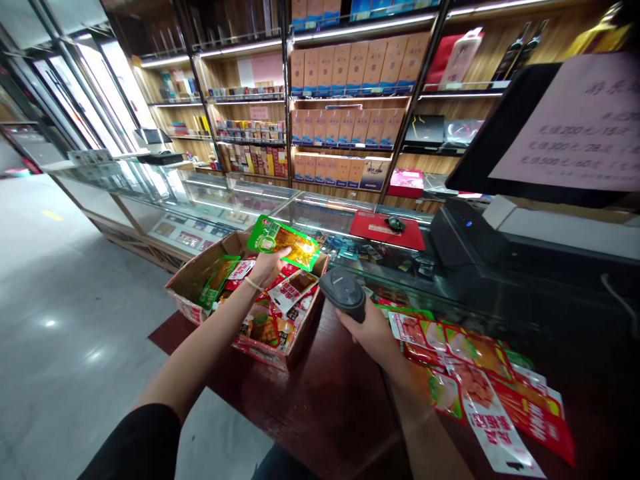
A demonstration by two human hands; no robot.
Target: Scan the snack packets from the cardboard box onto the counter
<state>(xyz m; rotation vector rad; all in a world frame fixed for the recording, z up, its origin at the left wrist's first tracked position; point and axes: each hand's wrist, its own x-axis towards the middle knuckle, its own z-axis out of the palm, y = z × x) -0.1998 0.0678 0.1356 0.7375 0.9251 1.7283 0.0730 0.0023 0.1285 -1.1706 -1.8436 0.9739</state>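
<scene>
My left hand [270, 268] is closed on a green-edged snack packet [295, 244] with yellow-brown food showing through it. The packet is held up over an open cardboard box [287, 360] full of red, white and green snack packets. In my right hand [373, 330] is a dark grey handheld barcode scanner [344, 292], my fingers wrapped round its handle. Its head points toward the box and the raised packet, a short gap away. To the right, beside my right forearm, several snack packets [487, 387] lie spread in an overlapping pile on the dark red-brown table [330, 407].
Behind the box runs a glass display counter [220, 193] with a red mouse pad [370, 230] and a black mouse [395, 223] on top. A monitor [465, 160] with a handwritten pink sheet stands at right, above a black machine [460, 233]. Stocked shelves [350, 100] line the wall.
</scene>
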